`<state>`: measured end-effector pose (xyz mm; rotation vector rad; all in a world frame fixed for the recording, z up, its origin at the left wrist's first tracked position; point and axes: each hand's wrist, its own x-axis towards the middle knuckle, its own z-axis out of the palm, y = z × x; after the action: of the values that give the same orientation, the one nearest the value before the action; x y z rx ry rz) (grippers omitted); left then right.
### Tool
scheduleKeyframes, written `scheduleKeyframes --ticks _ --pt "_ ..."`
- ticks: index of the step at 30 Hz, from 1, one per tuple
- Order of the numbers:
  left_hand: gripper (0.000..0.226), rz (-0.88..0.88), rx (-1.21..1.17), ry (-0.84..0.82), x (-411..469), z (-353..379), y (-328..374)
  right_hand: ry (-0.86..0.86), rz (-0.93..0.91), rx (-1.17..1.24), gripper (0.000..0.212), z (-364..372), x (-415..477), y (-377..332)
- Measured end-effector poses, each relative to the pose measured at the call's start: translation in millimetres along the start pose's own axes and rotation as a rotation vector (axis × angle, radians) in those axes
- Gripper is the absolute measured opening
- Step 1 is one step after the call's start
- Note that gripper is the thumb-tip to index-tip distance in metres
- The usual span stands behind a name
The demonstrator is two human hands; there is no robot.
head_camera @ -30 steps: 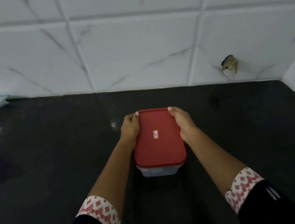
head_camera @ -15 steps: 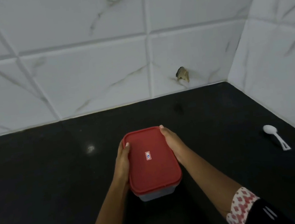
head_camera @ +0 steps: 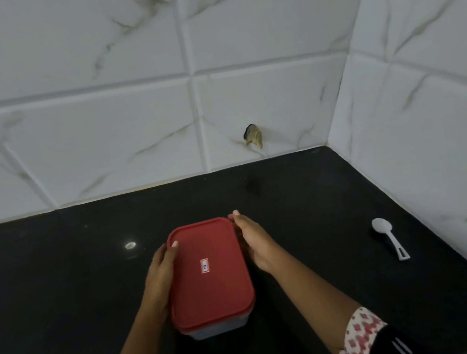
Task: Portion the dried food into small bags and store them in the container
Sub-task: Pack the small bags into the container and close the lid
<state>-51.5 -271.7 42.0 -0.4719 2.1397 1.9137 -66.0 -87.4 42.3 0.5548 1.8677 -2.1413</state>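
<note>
A rectangular plastic container (head_camera: 218,330) with a red lid (head_camera: 208,273) is held between both hands over the black counter (head_camera: 62,291). My left hand (head_camera: 162,274) grips its left side, thumb on the lid's edge. On the right side, my right hand (head_camera: 255,241) holds the container, its fingers wrapped down past the far right corner. The lid is closed, so the contents are hidden. No bags or dried food show.
A white plastic spoon (head_camera: 389,237) lies on the counter to the right, close to the side wall. White marbled tile walls meet in a corner at the back right. A small chipped hole (head_camera: 253,136) marks the back wall.
The view has swung right, bringing the wall corner and spoon into sight. Both hands keep holding the container, which now lies angled and nearer to me in the frame.
</note>
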Motion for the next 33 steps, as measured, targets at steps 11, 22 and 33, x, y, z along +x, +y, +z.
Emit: scheduleKeyframes --ticks 11,22,33 --pt "0.026 0.669 0.235 -0.021 -37.8 193.3 37.7 0.395 -0.115 0.148 0.007 -163.2 -28.9 -41.5" --pt "0.047 -0.055 0.239 -0.569 -42.1 363.1 0.2 0.732 0.058 -0.354 0.031 -292.7 -43.5 -9.7" --pt "0.031 -0.033 0.137 -0.550 -43.8 348.1 8.8 0.497 0.209 -0.216 0.025 -278.4 -28.2 -6.1"
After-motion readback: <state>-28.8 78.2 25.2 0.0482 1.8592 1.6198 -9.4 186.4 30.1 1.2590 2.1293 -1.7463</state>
